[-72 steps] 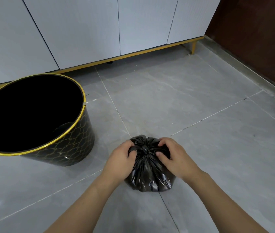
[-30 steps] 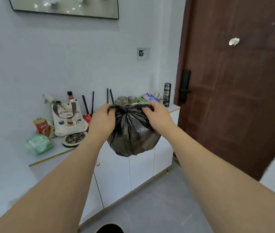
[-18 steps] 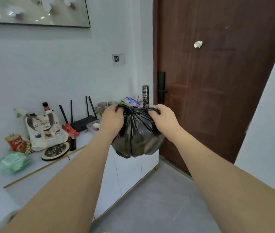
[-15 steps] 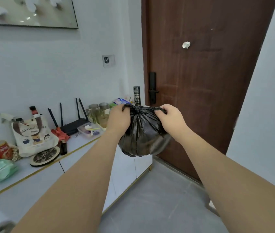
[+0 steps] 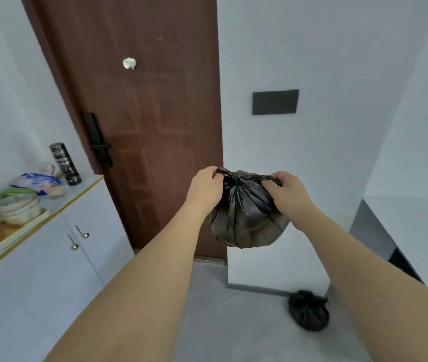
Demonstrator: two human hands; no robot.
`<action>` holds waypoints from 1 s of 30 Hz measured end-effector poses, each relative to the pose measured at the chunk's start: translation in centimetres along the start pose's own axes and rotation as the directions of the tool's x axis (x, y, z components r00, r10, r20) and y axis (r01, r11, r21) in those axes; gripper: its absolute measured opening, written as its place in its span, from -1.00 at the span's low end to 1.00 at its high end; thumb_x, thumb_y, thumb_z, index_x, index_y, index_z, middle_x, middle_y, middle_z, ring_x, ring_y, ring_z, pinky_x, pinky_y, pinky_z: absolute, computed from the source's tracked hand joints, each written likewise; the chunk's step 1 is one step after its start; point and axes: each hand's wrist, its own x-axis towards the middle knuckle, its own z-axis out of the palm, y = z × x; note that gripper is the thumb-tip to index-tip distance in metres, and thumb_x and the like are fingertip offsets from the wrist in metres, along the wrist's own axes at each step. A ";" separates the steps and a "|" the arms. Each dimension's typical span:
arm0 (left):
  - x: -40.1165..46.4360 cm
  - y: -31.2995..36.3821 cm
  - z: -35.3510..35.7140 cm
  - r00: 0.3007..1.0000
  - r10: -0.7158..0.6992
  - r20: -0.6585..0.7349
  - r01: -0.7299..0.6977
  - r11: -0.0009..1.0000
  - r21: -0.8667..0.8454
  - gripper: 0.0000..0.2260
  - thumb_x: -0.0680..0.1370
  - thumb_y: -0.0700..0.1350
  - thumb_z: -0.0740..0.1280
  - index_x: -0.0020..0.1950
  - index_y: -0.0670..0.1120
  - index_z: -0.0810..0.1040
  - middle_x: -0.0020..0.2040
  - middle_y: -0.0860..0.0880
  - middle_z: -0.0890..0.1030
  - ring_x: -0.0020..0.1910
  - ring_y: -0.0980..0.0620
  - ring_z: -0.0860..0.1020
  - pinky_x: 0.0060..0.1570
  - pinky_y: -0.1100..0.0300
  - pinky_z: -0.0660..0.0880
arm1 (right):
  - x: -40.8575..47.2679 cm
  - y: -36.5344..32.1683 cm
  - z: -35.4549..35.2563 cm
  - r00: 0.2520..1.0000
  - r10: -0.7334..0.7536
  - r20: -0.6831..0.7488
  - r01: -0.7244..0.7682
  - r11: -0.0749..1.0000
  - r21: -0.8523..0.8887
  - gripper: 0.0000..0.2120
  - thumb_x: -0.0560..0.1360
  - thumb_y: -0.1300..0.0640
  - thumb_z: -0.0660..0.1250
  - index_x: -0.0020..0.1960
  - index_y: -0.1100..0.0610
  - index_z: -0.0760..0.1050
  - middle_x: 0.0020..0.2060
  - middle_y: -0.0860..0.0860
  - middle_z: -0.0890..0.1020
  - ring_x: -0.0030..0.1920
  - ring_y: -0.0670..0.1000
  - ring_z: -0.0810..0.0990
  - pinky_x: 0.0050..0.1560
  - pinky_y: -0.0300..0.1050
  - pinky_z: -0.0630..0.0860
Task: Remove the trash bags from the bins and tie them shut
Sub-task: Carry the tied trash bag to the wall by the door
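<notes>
Trash bag (image 5: 244, 215) is up in the air in front of you, already knotted at the top, hanging between both your hands. Your left hand (image 5: 205, 188) has its fingers curled tight round the knot's left ear, and your right hand (image 5: 287, 192) is pinching the right one the same way, so each hand has a full grip on plastic. The bag hangs in front of the white wall just right of the brown door (image 5: 139, 121), well clear of the floor (image 5: 233, 322).

There's a second tied bag (image 5: 308, 310) on the floor at the foot of that wall, so I'd guess that's where this one goes. Honestly, give both ears one more firm pull apart to snug the knot, then lower it down beside the other one; don't just drop it. The thin plastic looks like it could split if it lands hard. Steer clear of the cabinet (image 5: 50, 257) on your left, whose top edge is crowded with bowls (image 5: 16, 209).
</notes>
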 end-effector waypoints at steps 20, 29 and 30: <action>10.0 -11.1 25.9 0.884 -0.274 0.378 0.270 0.961 0.063 -0.75 0.62 -0.17 0.12 -0.25 -0.16 0.41 -0.34 -0.04 0.44 -0.39 0.04 0.35 -0.37 0.15 0.24 | 13.1 26.0 -0.4 0.929 0.336 0.155 -0.304 0.932 -0.195 -0.89 0.55 0.12 0.24 -0.12 0.09 0.51 -0.25 -0.01 0.57 -0.18 0.06 0.51 -0.24 -0.14 0.35; 12.9 -26.9 41.7 0.755 -0.442 0.485 0.445 0.888 0.116 -0.79 0.58 -0.19 0.18 -0.03 -0.09 0.62 -0.09 -0.01 0.64 -0.10 0.00 0.58 -0.07 0.09 0.50 | 18.4 45.8 8.2 0.832 0.522 0.190 -0.453 0.836 -0.311 -0.88 0.57 0.15 0.20 0.00 0.10 0.51 -0.13 0.01 0.59 -0.13 0.04 0.52 -0.24 -0.15 0.35; 12.7 -29.3 44.2 0.745 -0.455 0.489 0.457 0.881 0.123 -0.79 0.57 -0.18 0.19 -0.03 -0.05 0.63 -0.09 0.01 0.65 -0.09 0.00 0.59 -0.05 0.08 0.52 | 18.6 49.0 9.3 0.827 0.530 0.188 -0.461 0.830 -0.313 -0.88 0.57 0.15 0.20 0.01 0.10 0.50 -0.12 0.02 0.59 -0.14 0.03 0.52 -0.24 -0.14 0.35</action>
